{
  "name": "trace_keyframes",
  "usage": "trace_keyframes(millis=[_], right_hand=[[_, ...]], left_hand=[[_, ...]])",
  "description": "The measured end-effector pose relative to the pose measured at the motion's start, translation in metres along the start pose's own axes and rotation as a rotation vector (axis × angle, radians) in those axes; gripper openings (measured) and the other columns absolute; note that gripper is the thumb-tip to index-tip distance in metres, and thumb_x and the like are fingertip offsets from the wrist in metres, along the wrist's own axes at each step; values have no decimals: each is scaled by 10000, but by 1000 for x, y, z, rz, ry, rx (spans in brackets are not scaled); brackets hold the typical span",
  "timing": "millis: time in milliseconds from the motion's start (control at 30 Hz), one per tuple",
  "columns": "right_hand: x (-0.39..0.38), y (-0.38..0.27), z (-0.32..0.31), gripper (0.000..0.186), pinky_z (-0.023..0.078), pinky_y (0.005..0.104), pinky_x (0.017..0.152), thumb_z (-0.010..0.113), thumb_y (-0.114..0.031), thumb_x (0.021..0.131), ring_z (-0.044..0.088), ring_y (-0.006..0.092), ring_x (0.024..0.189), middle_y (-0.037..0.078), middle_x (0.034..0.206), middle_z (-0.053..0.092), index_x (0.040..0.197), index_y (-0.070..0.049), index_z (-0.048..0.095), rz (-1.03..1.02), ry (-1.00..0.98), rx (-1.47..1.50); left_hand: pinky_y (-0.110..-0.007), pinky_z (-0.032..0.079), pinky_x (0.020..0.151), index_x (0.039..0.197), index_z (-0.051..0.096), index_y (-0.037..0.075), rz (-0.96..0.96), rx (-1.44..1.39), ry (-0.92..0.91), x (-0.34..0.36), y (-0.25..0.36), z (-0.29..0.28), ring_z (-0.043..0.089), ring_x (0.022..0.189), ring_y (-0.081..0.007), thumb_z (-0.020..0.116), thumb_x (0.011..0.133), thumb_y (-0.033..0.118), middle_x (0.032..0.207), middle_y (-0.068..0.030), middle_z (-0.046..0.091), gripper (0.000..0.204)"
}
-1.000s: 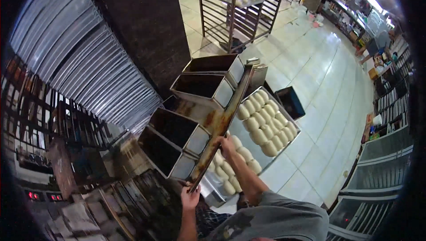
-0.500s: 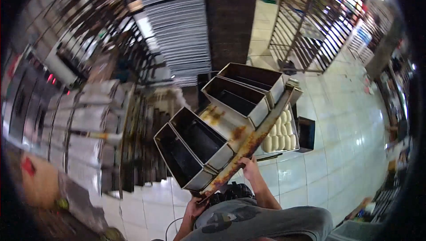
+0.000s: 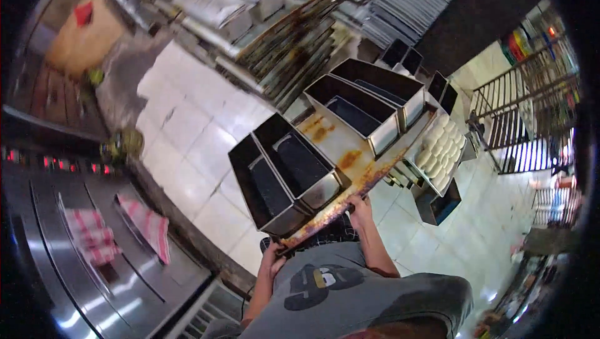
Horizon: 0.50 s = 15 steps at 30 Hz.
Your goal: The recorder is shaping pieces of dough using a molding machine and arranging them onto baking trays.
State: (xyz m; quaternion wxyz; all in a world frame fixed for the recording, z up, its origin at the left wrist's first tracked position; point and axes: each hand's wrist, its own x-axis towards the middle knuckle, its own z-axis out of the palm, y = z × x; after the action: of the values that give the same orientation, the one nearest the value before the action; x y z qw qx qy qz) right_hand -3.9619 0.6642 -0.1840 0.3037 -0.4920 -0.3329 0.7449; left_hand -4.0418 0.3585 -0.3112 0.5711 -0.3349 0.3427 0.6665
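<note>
My left hand [image 3: 273,259] is closed on the near left corner of a rust-stained metal baking tray [image 3: 328,138]. Along the same near edge, my right hand [image 3: 360,210] grips the tray further right, fingers mostly hidden beneath it. One pair of joined dark-lined loaf tins [image 3: 288,204] stands at the tray's left end. A second pair of loaf tins [image 3: 379,133] sits at its right end, with bare, rusty metal between the pairs. No dough shows inside them; their floors look dark.
Beyond the tray's right end, a tray of pale dough rolls [image 3: 441,148] stands over a dark bin [image 3: 435,204]. Stacked trays with wrapped tins [image 3: 275,39] rise ahead. A steel oven [image 3: 56,214] with pink striped cloths [image 3: 94,236] lies left. A slatted rack [image 3: 531,114] stands right.
My view has turned left, bringing the steel oven and cloths in. The tray stays in both hands with its tins in the same places. The stacked trays now appear further right and ahead.
</note>
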Motion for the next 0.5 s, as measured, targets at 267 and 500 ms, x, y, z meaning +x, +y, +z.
trace_keyframes(millis=[267,500], right_hand=[[-1,151,-43,320,464,305,745,495,68,712,554,173,782,43,836,557,1017,-25,503,263,-138,-62],[121,291,-69,312,465,326,716,506,75,678,525,182,728,35,810,529,965,-47,501,379,-171,-41]], left_hand=[[-306,395,626,997,498,87,117,-200,306,-11,-77,-103,470,686,-199,532,687,71,841,-41,512,313],[-394,385,975,1086,450,-52,219,-561,162,134,-72,-165,484,1034,-309,469,700,-16,1055,-156,501,388]])
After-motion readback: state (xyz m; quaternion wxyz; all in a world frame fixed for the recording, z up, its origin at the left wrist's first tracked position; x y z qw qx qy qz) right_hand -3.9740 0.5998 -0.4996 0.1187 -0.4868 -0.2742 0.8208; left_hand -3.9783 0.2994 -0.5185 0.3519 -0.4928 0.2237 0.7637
